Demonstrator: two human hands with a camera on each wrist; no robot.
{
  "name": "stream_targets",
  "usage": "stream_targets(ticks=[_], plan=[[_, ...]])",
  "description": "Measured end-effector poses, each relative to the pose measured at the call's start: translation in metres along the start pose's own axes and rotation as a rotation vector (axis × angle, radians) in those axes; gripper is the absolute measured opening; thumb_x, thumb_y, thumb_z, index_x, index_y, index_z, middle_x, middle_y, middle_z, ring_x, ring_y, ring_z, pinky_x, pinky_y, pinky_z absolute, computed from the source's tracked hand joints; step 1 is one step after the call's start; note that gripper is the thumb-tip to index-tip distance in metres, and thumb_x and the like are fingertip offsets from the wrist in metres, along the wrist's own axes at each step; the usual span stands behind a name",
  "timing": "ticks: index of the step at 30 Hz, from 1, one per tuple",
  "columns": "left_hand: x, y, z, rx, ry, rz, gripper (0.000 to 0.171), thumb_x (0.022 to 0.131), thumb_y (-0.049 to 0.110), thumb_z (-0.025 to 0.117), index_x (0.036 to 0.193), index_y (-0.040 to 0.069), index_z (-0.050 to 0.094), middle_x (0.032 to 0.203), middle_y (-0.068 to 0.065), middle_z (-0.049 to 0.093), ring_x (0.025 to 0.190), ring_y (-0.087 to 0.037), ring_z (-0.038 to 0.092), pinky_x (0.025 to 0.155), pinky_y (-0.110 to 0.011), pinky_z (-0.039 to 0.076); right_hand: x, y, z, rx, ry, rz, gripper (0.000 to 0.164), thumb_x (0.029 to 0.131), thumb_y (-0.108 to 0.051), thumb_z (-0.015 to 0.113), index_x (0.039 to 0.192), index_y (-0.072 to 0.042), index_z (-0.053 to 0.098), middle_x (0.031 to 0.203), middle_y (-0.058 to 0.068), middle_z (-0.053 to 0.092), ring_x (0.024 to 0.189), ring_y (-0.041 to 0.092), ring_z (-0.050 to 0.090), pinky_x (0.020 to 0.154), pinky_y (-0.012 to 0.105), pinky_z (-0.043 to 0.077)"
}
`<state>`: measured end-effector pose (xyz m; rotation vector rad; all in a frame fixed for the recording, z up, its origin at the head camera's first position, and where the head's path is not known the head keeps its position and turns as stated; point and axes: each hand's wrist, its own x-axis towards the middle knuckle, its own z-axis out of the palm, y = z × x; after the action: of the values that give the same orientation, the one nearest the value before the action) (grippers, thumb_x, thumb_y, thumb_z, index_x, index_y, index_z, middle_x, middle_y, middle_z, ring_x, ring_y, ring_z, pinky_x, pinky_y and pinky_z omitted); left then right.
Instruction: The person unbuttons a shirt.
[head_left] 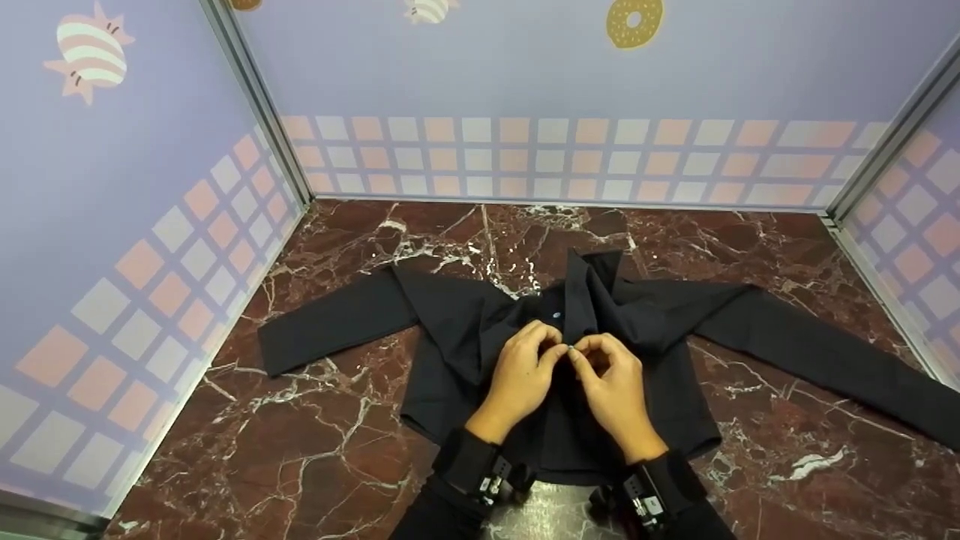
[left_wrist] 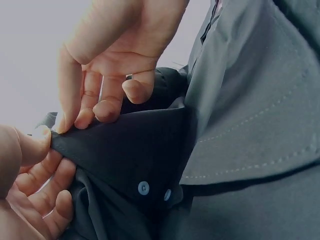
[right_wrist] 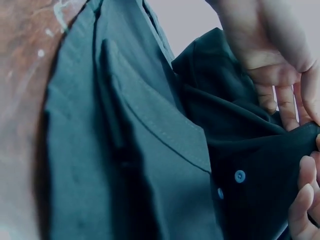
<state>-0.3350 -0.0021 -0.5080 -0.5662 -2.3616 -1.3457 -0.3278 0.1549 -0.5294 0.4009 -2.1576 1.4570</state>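
Left of the grip, one sleeve (head_left: 337, 322) of a dark shirt (head_left: 559, 431) lies across the marble worktop (head_left: 315, 442). The left hand (head_left: 523, 371) pinches the shirt's front, a blue button (head_left: 556, 315) just beyond its grip. Close beside it, the right hand (head_left: 615, 382) pinches the same cloth, the other sleeve (head_left: 817, 352) stretching away to its right.

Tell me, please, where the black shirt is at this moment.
In the head view, the black shirt lies on the marbled table, slightly right of centre, sleeves out to both sides, with the left hand and right hand pinching it.
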Motion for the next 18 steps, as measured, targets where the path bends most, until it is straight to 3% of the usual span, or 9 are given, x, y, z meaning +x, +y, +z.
stream_targets(ticks=[5, 11, 18], plan=[[0.001, -0.0032, 0.0007, -0.024, 0.018, 0.028, 0.004, 0.098, 0.009, 0.076, 0.097, 0.007, 0.073, 0.093, -0.003, 0.071, 0.086, -0.016, 0.067, 0.082, -0.03, 0.056, 0.0026, 0.004, -0.0008, 0.011, -0.016, -0.016, 0.009, 0.094, 0.003, 0.078, 0.091, -0.004, 0.074, 0.085, 0.003, 0.068, 0.065, 0.012, 0.063, 0.058, 0.021, 0.052], [0.0031, -0.0072, -0.0037, -0.147, 0.061, 0.009, 0.005, 0.1, 0.006, 0.073, 0.1, 0.005, 0.078, 0.095, -0.005, 0.076, 0.084, -0.016, 0.07, 0.077, -0.028, 0.058, 0.0053, 0.0037, -0.0032, 0.186, -0.055, 0.161, 0.006, 0.097, -0.001, 0.077, 0.092, -0.004, 0.075, 0.08, 0.011, 0.067, 0.063, 0.021, 0.063, 0.051, 0.023, 0.05], [0.0019, -0.0065, -0.0035, -0.056, 0.015, 0.053, 0.004, 0.098, 0.004, 0.077, 0.098, 0.006, 0.08, 0.092, -0.005, 0.074, 0.08, -0.015, 0.067, 0.073, -0.033, 0.058, 0.0039, 0.0007, -0.0041, 0.263, -0.055, 0.281, 0.006, 0.098, -0.001, 0.075, 0.095, 0.003, 0.073, 0.075, 0.014, 0.065, 0.06, 0.024, 0.061, 0.051, 0.027, 0.05]])
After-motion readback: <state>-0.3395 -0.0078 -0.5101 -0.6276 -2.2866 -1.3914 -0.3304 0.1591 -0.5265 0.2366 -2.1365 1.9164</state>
